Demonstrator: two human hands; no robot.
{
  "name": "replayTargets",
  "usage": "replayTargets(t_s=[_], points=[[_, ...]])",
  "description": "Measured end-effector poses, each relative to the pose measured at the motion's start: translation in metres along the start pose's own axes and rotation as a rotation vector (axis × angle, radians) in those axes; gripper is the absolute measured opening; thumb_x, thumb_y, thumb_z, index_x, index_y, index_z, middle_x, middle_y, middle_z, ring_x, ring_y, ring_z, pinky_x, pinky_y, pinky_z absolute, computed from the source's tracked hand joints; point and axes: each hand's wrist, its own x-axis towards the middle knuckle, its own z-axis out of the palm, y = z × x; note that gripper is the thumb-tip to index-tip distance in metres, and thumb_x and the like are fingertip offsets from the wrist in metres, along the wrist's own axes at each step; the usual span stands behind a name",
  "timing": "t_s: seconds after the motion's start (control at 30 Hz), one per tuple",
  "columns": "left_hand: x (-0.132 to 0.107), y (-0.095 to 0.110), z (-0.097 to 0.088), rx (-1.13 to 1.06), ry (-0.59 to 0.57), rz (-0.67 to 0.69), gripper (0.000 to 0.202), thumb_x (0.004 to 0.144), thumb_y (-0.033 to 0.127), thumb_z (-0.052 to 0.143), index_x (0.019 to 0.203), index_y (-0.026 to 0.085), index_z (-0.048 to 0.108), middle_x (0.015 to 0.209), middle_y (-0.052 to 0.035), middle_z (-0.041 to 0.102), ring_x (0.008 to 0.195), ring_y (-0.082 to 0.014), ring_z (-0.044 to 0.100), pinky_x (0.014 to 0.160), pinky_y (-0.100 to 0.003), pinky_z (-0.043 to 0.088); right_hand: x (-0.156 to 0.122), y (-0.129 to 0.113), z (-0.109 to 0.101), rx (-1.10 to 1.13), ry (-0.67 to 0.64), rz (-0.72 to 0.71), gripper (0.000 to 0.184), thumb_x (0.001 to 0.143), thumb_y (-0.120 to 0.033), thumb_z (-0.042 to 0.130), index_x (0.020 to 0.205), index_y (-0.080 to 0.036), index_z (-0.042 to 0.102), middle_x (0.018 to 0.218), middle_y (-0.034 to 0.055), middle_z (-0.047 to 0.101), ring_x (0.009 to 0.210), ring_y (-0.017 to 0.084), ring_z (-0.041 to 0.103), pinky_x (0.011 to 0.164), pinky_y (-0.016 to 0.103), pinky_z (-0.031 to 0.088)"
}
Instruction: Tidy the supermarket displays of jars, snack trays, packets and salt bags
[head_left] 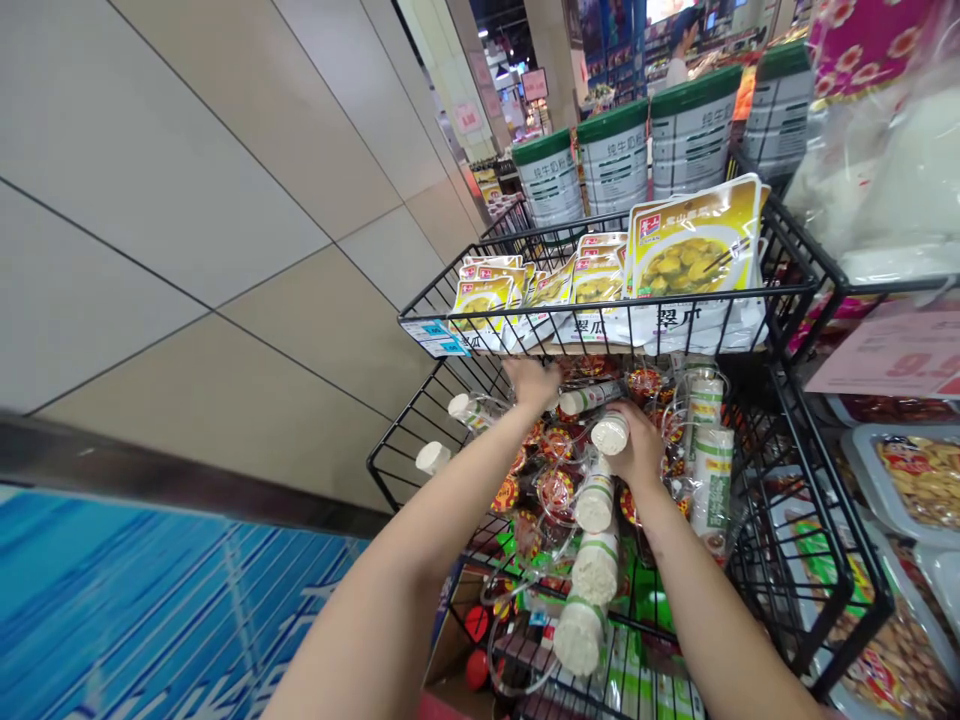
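Observation:
A black wire basket (390, 440) in front of me holds jars with red and yellow lids (556, 490) and several white, paper-wrapped rolls that look like dried noodles. My right hand (641, 450) curls around one noodle roll (610, 433), whose round white end faces me. More rolls (579, 635) lie in a line below it, towards me. Deeper in the basket, under the upper shelf, my left hand (534, 384) reaches in with its fingers apart, slightly blurred. Another noodle roll (592, 397) lies between the two hands.
Just above my hands, an upper wire basket (525, 335) holds yellow pickle pouches (690, 245). Green-lidded canisters (615, 150) stand behind. A tiled wall (300, 200) borders the left side. Packaged nuts (892, 610) sit at right. A person (679, 50) is in the background.

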Motion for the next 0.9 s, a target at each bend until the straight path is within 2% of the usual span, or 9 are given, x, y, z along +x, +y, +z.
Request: replayTargets(t_s=[0.07, 0.17, 0.27, 0.4, 0.5, 0.57, 0.67, 0.77, 0.9], points=[[-0.019, 0.021, 0.010, 0.190, -0.131, 0.264, 0.039, 0.083, 0.038, 0.062, 0.106, 0.008, 0.068, 0.116, -0.0256, 0.065, 0.124, -0.0434, 0.049, 0.108, -0.054, 0.032, 0.000, 0.000, 0.000, -0.013, -0.004, -0.005, 0.043, 0.065, -0.018, 0.059, 0.107, -0.024, 0.063, 0.109, 0.0056, 0.069, 0.099, 0.028, 0.065, 0.083, 0.038, 0.052], [-0.027, 0.046, 0.027, 0.334, -0.479, 0.666, 0.040, 0.092, 0.035, 0.050, 0.125, 0.017, 0.063, 0.134, -0.0153, 0.061, 0.128, -0.0325, 0.051, 0.110, -0.044, 0.036, 0.001, -0.001, 0.001, -0.048, -0.001, 0.026, 0.040, 0.067, -0.021, 0.060, 0.107, -0.024, 0.063, 0.107, 0.0062, 0.069, 0.097, 0.029, 0.065, 0.081, 0.039, 0.052], [-0.015, 0.057, 0.041, 0.439, -0.676, 0.764, 0.040, 0.094, 0.031, 0.048, 0.129, 0.021, 0.063, 0.136, -0.0120, 0.061, 0.127, -0.0291, 0.054, 0.106, -0.038, 0.042, 0.001, -0.001, 0.001, -0.019, -0.002, 0.035, 0.043, 0.065, -0.019, 0.060, 0.109, -0.023, 0.062, 0.111, 0.0068, 0.068, 0.101, 0.029, 0.064, 0.086, 0.039, 0.052], [-0.005, 0.059, 0.058, 0.534, -0.689, 0.778, 0.053, 0.080, 0.022, 0.069, 0.133, 0.017, 0.062, 0.137, -0.0184, 0.059, 0.132, -0.0386, 0.047, 0.101, -0.046, 0.045, 0.001, -0.001, 0.001, -0.004, -0.020, 0.027, 0.047, 0.064, -0.014, 0.060, 0.109, -0.025, 0.062, 0.112, 0.0047, 0.067, 0.102, 0.026, 0.064, 0.087, 0.037, 0.051], [-0.011, 0.061, 0.074, 0.594, -0.693, 0.802, 0.035, 0.086, 0.009, 0.056, 0.118, 0.014, 0.070, 0.139, -0.0189, 0.057, 0.132, -0.0348, 0.047, 0.100, -0.045, 0.047, 0.002, 0.000, 0.001, -0.005, -0.018, 0.038, 0.049, 0.062, -0.012, 0.061, 0.110, -0.025, 0.062, 0.111, 0.0041, 0.067, 0.102, 0.026, 0.063, 0.086, 0.036, 0.051], [-0.014, 0.064, 0.086, 0.637, -0.689, 0.785, 0.036, 0.089, 0.003, 0.046, 0.114, 0.010, 0.070, 0.137, -0.0211, 0.057, 0.126, -0.0315, 0.053, 0.094, -0.042, 0.051, 0.001, 0.000, 0.001, 0.006, -0.022, 0.035, 0.049, 0.063, -0.011, 0.060, 0.111, -0.024, 0.062, 0.114, 0.0048, 0.066, 0.105, 0.026, 0.063, 0.087, 0.036, 0.051], [-0.014, 0.068, 0.100, 0.718, -0.649, 0.699, 0.037, 0.091, 0.004, 0.043, 0.120, 0.004, 0.065, 0.127, -0.0259, 0.061, 0.115, -0.0329, 0.060, 0.084, -0.044, 0.055, 0.001, 0.001, 0.001, 0.010, -0.035, 0.034, 0.049, 0.064, -0.012, 0.061, 0.111, -0.024, 0.061, 0.116, 0.0057, 0.065, 0.106, 0.027, 0.062, 0.088, 0.037, 0.051], [-0.013, 0.069, 0.107, 0.778, -0.612, 0.622, 0.034, 0.093, 0.007, 0.041, 0.120, 0.003, 0.062, 0.115, -0.0242, 0.066, 0.103, -0.0319, 0.066, 0.079, -0.046, 0.056, 0.001, -0.001, 0.000, 0.006, -0.040, 0.050, 0.051, 0.064, -0.011, 0.061, 0.112, -0.025, 0.061, 0.115, 0.0047, 0.065, 0.105, 0.026, 0.062, 0.087, 0.037, 0.051], [-0.020, 0.066, 0.106, 0.787, -0.534, 0.620, 0.043, 0.093, 0.004, 0.028, 0.125, -0.003, 0.056, 0.115, -0.0321, 0.063, 0.105, -0.0361, 0.065, 0.082, -0.051, 0.052, 0.001, -0.003, -0.002, 0.008, -0.048, 0.072, 0.051, 0.063, -0.009, 0.060, 0.111, -0.026, 0.061, 0.113, 0.0029, 0.065, 0.103, 0.026, 0.063, 0.084, 0.037, 0.051]])
